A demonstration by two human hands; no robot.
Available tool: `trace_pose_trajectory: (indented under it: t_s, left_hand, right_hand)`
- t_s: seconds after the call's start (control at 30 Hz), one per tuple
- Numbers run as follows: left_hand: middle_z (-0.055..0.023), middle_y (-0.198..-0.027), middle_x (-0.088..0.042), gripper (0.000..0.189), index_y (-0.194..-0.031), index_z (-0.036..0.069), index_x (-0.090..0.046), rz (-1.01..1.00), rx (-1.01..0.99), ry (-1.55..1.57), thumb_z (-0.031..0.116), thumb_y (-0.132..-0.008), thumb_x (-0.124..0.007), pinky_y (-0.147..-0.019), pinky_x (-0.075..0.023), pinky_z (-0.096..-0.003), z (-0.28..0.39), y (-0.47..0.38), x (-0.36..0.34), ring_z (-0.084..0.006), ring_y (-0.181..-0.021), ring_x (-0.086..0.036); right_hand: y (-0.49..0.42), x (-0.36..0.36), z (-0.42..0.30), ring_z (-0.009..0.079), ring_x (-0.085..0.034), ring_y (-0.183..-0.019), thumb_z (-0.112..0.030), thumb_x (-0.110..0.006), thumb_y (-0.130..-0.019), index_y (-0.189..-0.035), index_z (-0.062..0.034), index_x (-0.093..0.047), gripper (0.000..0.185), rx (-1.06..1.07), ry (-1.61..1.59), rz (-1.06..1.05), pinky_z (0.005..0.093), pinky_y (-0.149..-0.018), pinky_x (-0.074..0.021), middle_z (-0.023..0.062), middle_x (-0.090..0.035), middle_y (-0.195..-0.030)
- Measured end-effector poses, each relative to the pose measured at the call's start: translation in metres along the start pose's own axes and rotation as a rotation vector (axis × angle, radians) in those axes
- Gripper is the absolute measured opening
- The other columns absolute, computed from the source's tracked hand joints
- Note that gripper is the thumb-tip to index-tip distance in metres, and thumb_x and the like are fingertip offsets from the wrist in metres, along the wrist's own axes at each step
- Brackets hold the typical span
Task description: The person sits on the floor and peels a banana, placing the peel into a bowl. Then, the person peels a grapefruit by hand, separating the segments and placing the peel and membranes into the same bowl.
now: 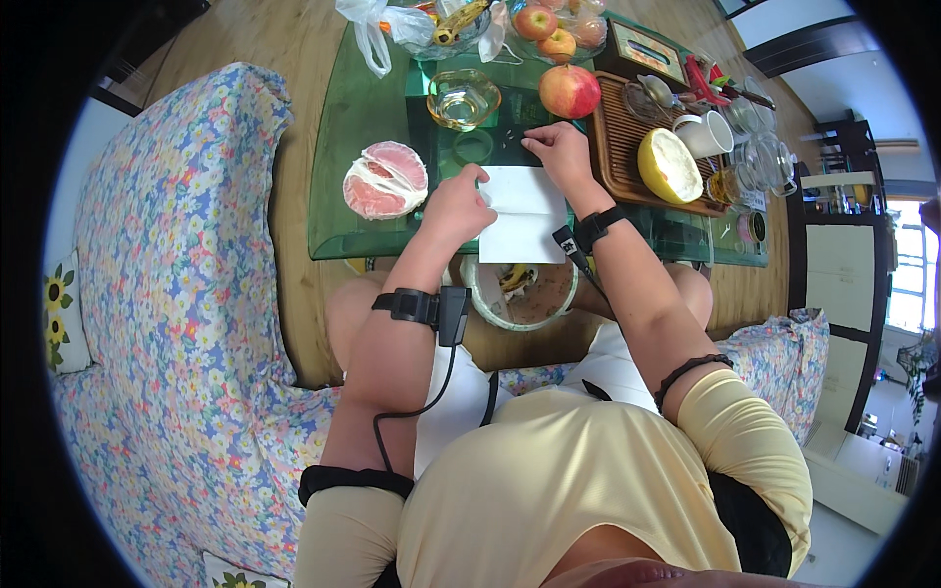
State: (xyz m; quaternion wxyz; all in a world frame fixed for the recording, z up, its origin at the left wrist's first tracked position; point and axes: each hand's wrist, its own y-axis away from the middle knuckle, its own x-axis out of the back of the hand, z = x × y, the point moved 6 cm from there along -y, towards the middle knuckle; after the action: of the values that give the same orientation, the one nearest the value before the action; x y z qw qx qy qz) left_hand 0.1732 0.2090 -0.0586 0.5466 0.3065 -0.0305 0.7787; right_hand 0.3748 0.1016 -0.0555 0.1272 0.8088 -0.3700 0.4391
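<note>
My left hand (pixel 459 204) rests at the left edge of a creased white paper sheet (pixel 523 220), which lies over the front edge of the green glass table; whether its fingers grip the paper is unclear. My right hand (pixel 562 151) is beyond the sheet's right corner, thumb and forefinger close together; anything between them is too small to tell. Small pale bits (pixel 510 135) lie just left of those fingertips. A peeled pomelo piece (pixel 385 181) sits left of my left hand. An amber-rimmed glass bowl (pixel 463 101) stands beyond the sheet.
A slatted wooden tray (pixel 614 147) at right bears a hollowed pomelo rind (pixel 670 166) and a white mug (pixel 706 134). A pomegranate (pixel 570 92), a tissue box (pixel 647 51) and bagged apples (pixel 535 23) stand farther back. Below the table edge is a waste bin (pixel 540 309) with peels.
</note>
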Motion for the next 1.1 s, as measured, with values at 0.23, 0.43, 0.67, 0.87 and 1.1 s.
trace_pose_trajectory:
  t_s: [0.23, 0.43, 0.67, 0.87, 1.1]
  left_hand:
    - [-0.0097, -0.078, -0.073, 0.054, -0.125, 0.004, -0.062, 0.039, -0.035, -0.025, 0.010, -0.072, -0.074, -0.072, -0.0569, -0.0388, 0.001, -0.001, -0.001, -0.0293, -0.075, -0.073]
    - [-0.0096, -0.077, -0.073, 0.054, -0.125, 0.003, -0.062, 0.053, -0.065, -0.034, 0.010, -0.072, -0.074, -0.073, -0.0570, -0.0395, -0.002, 0.000, -0.001, -0.0292, -0.076, -0.073]
    - [-0.0102, -0.078, -0.073, 0.054, -0.125, 0.003, -0.063, 0.038, -0.041, -0.029, 0.009, -0.072, -0.074, -0.074, -0.0575, -0.0395, -0.002, -0.001, -0.001, -0.0294, -0.076, -0.073]
    - [-0.0092, -0.084, -0.074, 0.052, -0.124, 0.006, -0.063, 0.013, -0.013, -0.040, 0.009, -0.073, -0.074, -0.079, -0.0578, -0.0410, 0.001, 0.000, 0.000, -0.0304, -0.085, -0.074]
    - [-0.0088, -0.089, -0.075, 0.052, -0.125, 0.008, -0.063, -0.022, 0.019, -0.038, 0.009, -0.074, -0.074, -0.083, -0.0579, -0.0420, 0.003, 0.002, 0.001, -0.0308, -0.092, -0.074]
  right_hand:
    - [-0.009, -0.003, -0.018, 0.0292, -0.068, -0.082, -0.010, -0.078, -0.089, -0.101, -0.0015, -0.074, 0.014, 0.224, 0.055, 0.025, 0.0386, -0.075, -0.0544, 0.0144, -0.069, -0.093]
    - [-0.019, -0.010, -0.032, 0.0276, -0.067, -0.081, -0.009, -0.079, -0.088, -0.100, -0.0013, -0.074, 0.015, 0.249, 0.020, -0.104, 0.0379, -0.074, -0.0545, 0.0138, -0.068, -0.092]
    - [-0.024, -0.011, -0.030, 0.0304, -0.069, -0.085, -0.011, -0.082, -0.084, -0.104, -0.0056, -0.079, 0.021, 0.207, -0.038, -0.161, 0.0397, -0.078, -0.0561, 0.0133, -0.068, -0.093]
    - [-0.016, -0.011, -0.020, 0.0284, -0.068, -0.084, -0.010, -0.081, -0.086, -0.098, -0.0029, -0.077, 0.014, 0.189, -0.007, -0.156, 0.0388, -0.077, -0.0553, 0.0125, -0.066, -0.093]
    - [-0.013, -0.018, -0.034, 0.0322, -0.065, -0.083, -0.008, -0.074, -0.092, -0.098, -0.0004, -0.068, 0.011, 0.402, 0.154, -0.034, 0.0426, -0.078, -0.0536, 0.0154, -0.064, -0.095]
